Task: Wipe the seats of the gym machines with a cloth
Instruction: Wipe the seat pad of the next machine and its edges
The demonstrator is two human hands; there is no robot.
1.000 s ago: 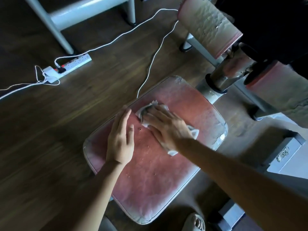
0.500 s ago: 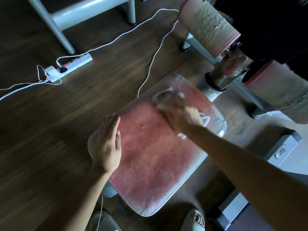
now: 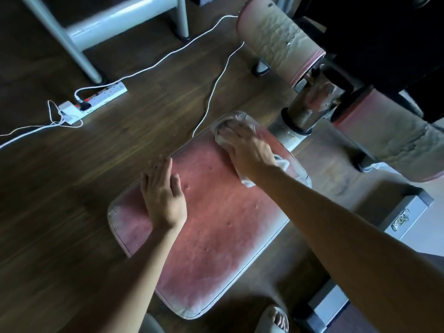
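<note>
While the right hand (image 3: 248, 147) presses a crumpled white cloth (image 3: 220, 137) onto the far corner of the seat (image 3: 216, 236), the left hand (image 3: 164, 195) lies flat on the seat's left edge, its fingertips reaching just past the piping. The right grip is wide: the fingers lie stretched over the cloth and do not curl round it, though the tips are blurred. Bits of cloth stick out past the fingertips and from under the wrist. The left grip is also wide and holds nothing, with fingers straight and close together.

The seat is a rounded rectangular pad in faded pinkish-red vinyl. It is scuffed and mottled, with several small dark holes across the middle. Its edging is worn pale grey, and the near corner is cracked.

Beyond the seat, two roller pads (image 3: 278, 42) with torn, peeling covers sit on a metal post (image 3: 300, 114). On the dark wood floor (image 3: 60, 236), a white power strip (image 3: 101, 96) lies to the left, and a white cable (image 3: 211, 92) runs up to the seat's far edge.
</note>
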